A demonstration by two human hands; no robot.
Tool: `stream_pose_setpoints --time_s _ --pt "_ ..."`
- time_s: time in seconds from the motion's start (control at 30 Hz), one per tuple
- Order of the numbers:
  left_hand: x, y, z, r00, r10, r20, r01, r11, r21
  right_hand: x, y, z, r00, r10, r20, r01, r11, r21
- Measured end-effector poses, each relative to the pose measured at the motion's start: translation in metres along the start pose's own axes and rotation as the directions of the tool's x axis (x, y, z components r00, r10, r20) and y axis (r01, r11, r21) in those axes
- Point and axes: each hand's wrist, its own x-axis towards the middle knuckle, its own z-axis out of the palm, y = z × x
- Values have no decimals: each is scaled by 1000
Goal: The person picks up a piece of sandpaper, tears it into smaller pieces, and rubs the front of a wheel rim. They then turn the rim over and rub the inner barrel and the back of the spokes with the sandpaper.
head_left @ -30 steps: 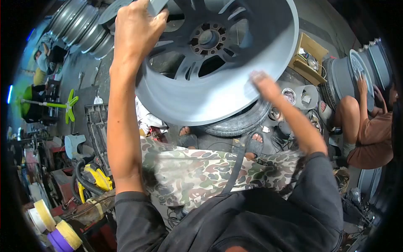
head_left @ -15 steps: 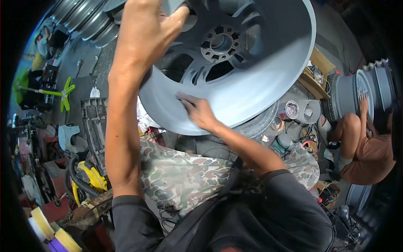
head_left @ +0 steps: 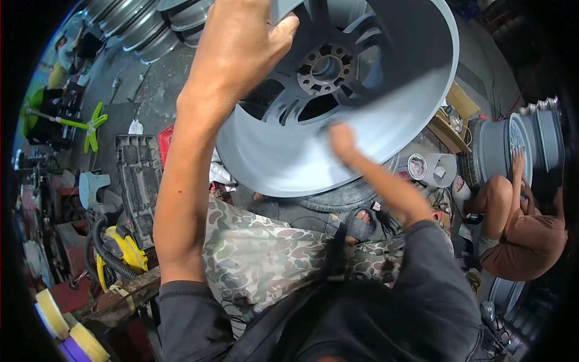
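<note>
A grey-coated alloy wheel rim point(head_left: 289, 163) tilts in front of me, its hollow inner side facing up and its spokes and hub at the far end. My left hand point(head_left: 244, 42) is closed on the rim's upper left edge, with the thumb showing and the other fingers partly hidden. Against the inner barrel wall, my right hand point(head_left: 344, 143) is smeared by motion. A dark, flat abrasive pad point(head_left: 325, 134) shows at its fingertips, pressed to the metal. Beneath the rim lies a tyre point(head_left: 329, 202).
Right of the rim stand an open can point(head_left: 416, 166), a translucent tub point(head_left: 443, 171) and a cardboard box point(head_left: 455, 117). A co-worker's hand point(head_left: 517, 158) rests on another wheel point(head_left: 491, 151). At left are a yellow-and-black machine point(head_left: 126, 248), a black plastic case point(head_left: 136, 175) and stacked rims point(head_left: 129, 27).
My right hand has swept right and slightly up along the barrel wall with the pad. My left hand and the rim appear shifted a little rightward in view.
</note>
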Motion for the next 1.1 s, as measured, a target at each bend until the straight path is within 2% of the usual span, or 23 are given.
stream_pose_setpoints --time_s 0.03,0.1,0.13,0.2,0.23,0.27,0.3,0.33,0.37,0.43,0.5,0.53,0.6,0.63,0.7,0.73,0.77,0.8,0.83,0.9,0.93,1.03,1.1 --pt "0 -1 1 1000 9 2 -9 1000 6 -1 -68 -5 982 48 181 -93 963 254" --pt "0 -2 3 1000 14 7 -14 1000 11 14 -174 -73 978 137 160 -211 665 717" --pt "-1 -2 1 1000 16 2 -17 1000 23 13 -182 -82 977 135 167 -215 657 723" --pt "0 12 -6 995 -89 42 91 995 -35 13 -193 -91 998 30 -51 28 517 856" --pt "1 17 -9 980 -185 71 192 977 -98 10 -171 -85 998 -55 16 27 695 719" --pt "0 9 -7 981 -188 53 193 977 -90 6 -126 -69 987 -128 97 55 837 544" --pt "-3 -3 0 998 -58 -2 58 998 -30 5 -60 -34 961 -178 211 82 914 398" --pt "-6 -11 4 996 77 -47 -76 996 36 14 -13 -47 945 -229 233 185 963 194" --pt "-7 -11 4 996 70 -52 -68 997 41 26 31 -51 933 -246 263 289 947 -138" --pt "-5 -8 8 985 143 -98 -142 990 15 42 54 -60 944 -207 257 283 909 -306" --pt "-6 2 5 982 153 -108 -153 988 15 35 21 -37 955 -115 274 187 949 -253" --pt "-7 10 0 978 171 -123 -170 985 15 27 -8 -7 961 -51 270 79 992 -95" --pt "-8 9 -1 974 183 -137 -182 983 21 43 -120 -31 874 -72 481 81 997 2" --pt "-7 0 3 983 155 -100 -151 988 42 44 -146 -23 957 -78 280 5 967 255" --pt "-8 1 4 991 126 -55 -123 991 53 54 -197 -78 999 40 18 -40 671 741" --pt "-7 10 -2 1000 28 0 -28 998 52 49 -194 -81 999 45 16 -42 673 739" --pt "-6 15 -6 996 -65 54 62 996 56 44 -189 -84 999 -32 3 21 704 709" --pt "-5 0 1 998 -54 20 54 998 -17 45 -182 -86 993 -114 -12 92 730 678" --pt "-4 -5 3 999 -46 11 46 999 -14 34 -149 -48 981 -170 92 100 854 511" --pt "-7 -10 4 988 138 -75 -137 990 19 19 -56 -3 956 -131 261 89 982 167" --pt "-8 -11 6 981 167 -96 -163 985 48 21 -6 -10 939 -238 247 221 970 96" --pt "-8 -6 7 994 89 -64 -87 995 38 52 48 -54 917 -179 358 287 916 -279" --pt "-9 0 4 991 112 -68 -107 992 74 40 35 -38 942 -240 234 297 920 -256"
